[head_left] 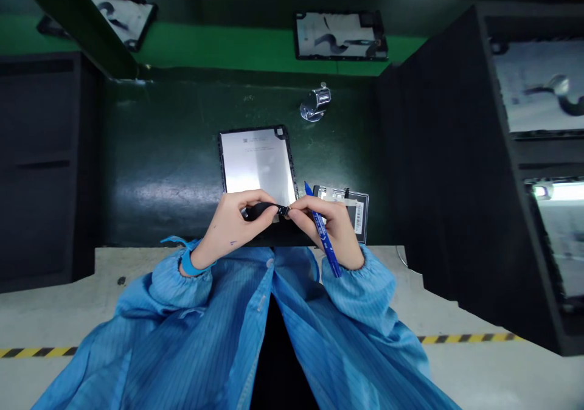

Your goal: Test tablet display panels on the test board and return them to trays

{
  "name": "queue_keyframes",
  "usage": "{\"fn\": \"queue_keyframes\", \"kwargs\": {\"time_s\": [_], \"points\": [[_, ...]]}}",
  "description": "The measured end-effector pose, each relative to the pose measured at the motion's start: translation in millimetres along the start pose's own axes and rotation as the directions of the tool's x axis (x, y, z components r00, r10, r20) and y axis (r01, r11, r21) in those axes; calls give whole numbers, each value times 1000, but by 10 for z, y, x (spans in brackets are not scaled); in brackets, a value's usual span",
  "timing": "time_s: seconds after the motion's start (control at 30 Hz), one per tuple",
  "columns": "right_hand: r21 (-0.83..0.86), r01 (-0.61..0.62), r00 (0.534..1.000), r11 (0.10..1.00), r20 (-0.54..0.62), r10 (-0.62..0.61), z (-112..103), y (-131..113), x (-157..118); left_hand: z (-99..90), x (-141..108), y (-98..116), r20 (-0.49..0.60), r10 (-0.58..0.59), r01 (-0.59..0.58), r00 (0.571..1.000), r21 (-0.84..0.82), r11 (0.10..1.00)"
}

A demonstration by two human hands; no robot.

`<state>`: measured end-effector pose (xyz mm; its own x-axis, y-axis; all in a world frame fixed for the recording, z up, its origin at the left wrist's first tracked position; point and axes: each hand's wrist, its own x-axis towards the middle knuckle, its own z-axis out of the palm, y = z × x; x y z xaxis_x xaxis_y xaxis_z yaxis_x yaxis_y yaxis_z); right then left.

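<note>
Over the lower edge of a display panel (258, 160) with a silvery back and black frame, both hands meet at a black flex cable (261, 208). My left hand (232, 221) pinches the cable between thumb and fingers. At its small connector end, the thumb and forefinger of my right hand (335, 224) are closed. A blue pen (326, 243) is also held across my right hand, its tip pointing away from me. Partly under that hand lies a flat black-edged part (361, 206) with a white barcode label. The fingers hide some of the cable.
A shiny metal object (316, 103) stands on the dark green table (159, 154). Beyond it, another panel (340, 36) lies on a green strip. Black racks rise at left (41, 166) and right (438, 173), the right one holding panels (542, 87). A green post (82, 24) slants at upper left.
</note>
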<state>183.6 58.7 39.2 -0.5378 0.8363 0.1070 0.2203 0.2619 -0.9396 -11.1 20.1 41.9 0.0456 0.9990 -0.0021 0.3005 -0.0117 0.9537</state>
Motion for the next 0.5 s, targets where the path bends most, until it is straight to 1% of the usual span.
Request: {"fn": "queue_keyframes", "kwargs": {"time_s": [0.17,0.27,0.4,0.47,0.5], "points": [[-36,17,997,999,75,-14,-17,23,6,7,3,-1,73,-5,2,997,48,999],[-52,29,992,998,122,-23,-60,20,17,-20,3,27,96,14,-24,995,113,993],[-68,31,977,997,211,-15,-122,1,36,-58,-1,48,166,8,-35,986,162,986],[-69,37,968,997,249,-19,-100,6,48,-53,-1,46,182,4,-35,983,168,985],[-70,36,970,997,243,-18,-68,16,55,-44,1,42,180,7,-38,984,168,985]]}}
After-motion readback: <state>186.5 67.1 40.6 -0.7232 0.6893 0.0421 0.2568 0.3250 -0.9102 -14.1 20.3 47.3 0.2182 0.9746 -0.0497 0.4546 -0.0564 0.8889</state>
